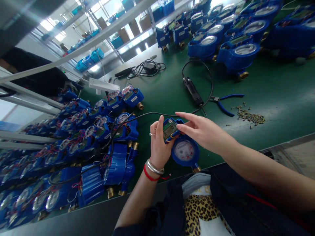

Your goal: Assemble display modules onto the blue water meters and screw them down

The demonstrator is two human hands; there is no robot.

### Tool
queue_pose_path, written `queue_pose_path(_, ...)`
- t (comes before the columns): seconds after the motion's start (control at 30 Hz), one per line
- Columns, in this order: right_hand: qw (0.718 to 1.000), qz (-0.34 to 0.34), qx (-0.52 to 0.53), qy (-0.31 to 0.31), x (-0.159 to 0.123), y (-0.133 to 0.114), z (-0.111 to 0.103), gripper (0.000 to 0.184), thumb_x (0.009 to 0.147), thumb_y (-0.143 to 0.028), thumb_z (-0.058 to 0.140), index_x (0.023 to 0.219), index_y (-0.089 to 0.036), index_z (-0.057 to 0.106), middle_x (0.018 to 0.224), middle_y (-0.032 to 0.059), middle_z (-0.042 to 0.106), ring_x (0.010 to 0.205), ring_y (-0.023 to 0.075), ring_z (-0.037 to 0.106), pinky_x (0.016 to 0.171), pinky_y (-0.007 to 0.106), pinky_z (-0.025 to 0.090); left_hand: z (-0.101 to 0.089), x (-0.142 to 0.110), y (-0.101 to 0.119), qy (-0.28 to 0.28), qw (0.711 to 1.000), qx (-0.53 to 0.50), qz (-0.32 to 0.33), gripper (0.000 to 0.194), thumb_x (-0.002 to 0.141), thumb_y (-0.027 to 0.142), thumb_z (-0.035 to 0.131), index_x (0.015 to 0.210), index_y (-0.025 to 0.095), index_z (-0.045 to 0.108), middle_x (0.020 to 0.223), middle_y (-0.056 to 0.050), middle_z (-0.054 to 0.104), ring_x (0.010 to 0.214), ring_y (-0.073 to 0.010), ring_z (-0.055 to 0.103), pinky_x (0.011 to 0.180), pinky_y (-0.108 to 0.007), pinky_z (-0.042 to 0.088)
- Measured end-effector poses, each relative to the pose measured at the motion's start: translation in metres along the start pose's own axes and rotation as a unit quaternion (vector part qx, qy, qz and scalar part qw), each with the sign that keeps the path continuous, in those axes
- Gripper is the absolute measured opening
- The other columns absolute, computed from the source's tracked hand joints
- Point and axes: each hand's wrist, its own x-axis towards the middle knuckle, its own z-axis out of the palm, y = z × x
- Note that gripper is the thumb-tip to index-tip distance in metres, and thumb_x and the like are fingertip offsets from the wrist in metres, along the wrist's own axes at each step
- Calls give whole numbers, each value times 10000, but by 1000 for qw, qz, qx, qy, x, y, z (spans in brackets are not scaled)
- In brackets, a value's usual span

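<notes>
A blue water meter [185, 151] with a round dial lies on the green bench in front of me. Its box holds a small display panel [169, 130] with digits showing. My left hand [158, 141] grips the left side of this box, fingers curled at the edge. Over the right end of the box is my right hand [199, 129], its fingers stretched out and the thumb touching beside the display. The right palm holds nothing. Below the dial a brass fitting [196, 168] sticks out. Part of the box is hidden by my hands.
Beyond my hands lie a black electric screwdriver [193, 91], blue-handled pliers [225, 101] and a heap of small screws [251, 116]. Many blue meters [118, 164] with loose wires crowd the left; more meters [237, 54] stand at the back right. A black cable [150, 113] crosses the bench.
</notes>
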Motion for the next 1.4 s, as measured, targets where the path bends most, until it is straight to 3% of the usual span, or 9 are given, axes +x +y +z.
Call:
queue_pose_path(0.2, 999, 32, -2, 5, -5, 0, 3, 504, 904, -315, 513, 1363, -120, 442, 1149, 125, 676, 1074, 250, 647, 853, 388, 572, 1, 2, 1, 9, 1000, -2, -4, 805, 804, 297, 674, 1468, 261, 220, 1219, -105, 494, 1104, -225, 478, 968, -382, 425)
queue_pose_path(0.3, 998, 54, -10, -6, -7, -5, 4, 489, 912, -310, 486, 1353, -100, 458, 1214, 134, 641, 1135, 243, 613, 943, 382, 532, 1, 2, 3, 5, 1000, 4, -5, 788, 790, 232, 672, 1457, 258, 253, 1203, -96, 501, 1094, -221, 486, 962, -371, 433)
queue_pose_path(0.53, 996, 43, -74, -16, -16, -14, 4, 470, 946, -342, 396, 1335, -101, 501, 1260, 111, 617, 1158, 256, 593, 981, 410, 486, -1, 1, 4, 13, 1000, 24, -12, 745, 768, 153, 663, 1428, 229, 325, 1166, -93, 529, 1063, -205, 509, 932, -334, 455)
queue_pose_path(0.67, 993, 41, -106, -12, -19, -14, -15, 452, 967, -342, 360, 1301, -99, 543, 1157, 99, 677, 1091, 245, 632, 939, 393, 503, 0, 0, 4, 19, 999, 33, 9, 727, 772, 130, 641, 1425, 232, 338, 1160, -97, 536, 1065, -209, 513, 942, -349, 450)
queue_pose_path(0.77, 992, 19, -124, 29, -18, -10, -31, 371, 965, -326, 383, 1171, -170, 650, 1016, 47, 730, 970, 214, 678, 864, 357, 534, 0, 0, 3, 21, 999, 37, 15, 735, 770, 116, 634, 1430, 233, 332, 1149, -98, 542, 1066, -210, 512, 952, -362, 443)
queue_pose_path(0.83, 990, -5, -135, 37, -17, -8, -34, 323, 952, -320, 427, 1060, -198, 706, 1056, 39, 718, 995, 208, 668, 871, 346, 534, 0, 0, 4, 21, 999, 39, 12, 732, 775, 112, 629, 1432, 232, 327, 1157, -102, 542, 1077, -211, 508, 959, -367, 439)
queue_pose_path(1.03, 983, -40, -168, 57, -18, -8, -8, 317, 930, -316, 485, 951, -148, 753, 1307, 108, 582, 1313, 241, 441, 1106, 405, 369, 0, -1, 6, 21, 999, 45, 9, 699, 806, 173, 637, 1431, 229, 329, 1170, -106, 537, 1092, -213, 506, 957, -365, 442)
queue_pose_path(1.17, 978, -37, -189, 79, -19, -10, 5, 333, 901, -363, 535, 935, -116, 755, 1324, 126, 566, 1355, 257, 373, 1144, 410, 314, 1, -1, 6, 21, 999, 47, 14, 671, 830, 213, 626, 1431, 236, 329, 1191, -110, 530, 1091, -215, 509, 952, -370, 447)
queue_pose_path(1.4, 989, -1, -115, 95, -10, -2, 14, 266, 880, -295, 557, 742, -163, 742, 1328, 53, 568, 1363, 255, 340, 1138, 435, 314, 0, 1, 6, 8, 999, 46, 18, 682, 828, 175, 603, 1441, 240, 311, 1189, -103, 521, 1099, -213, 504, 956, -366, 449)
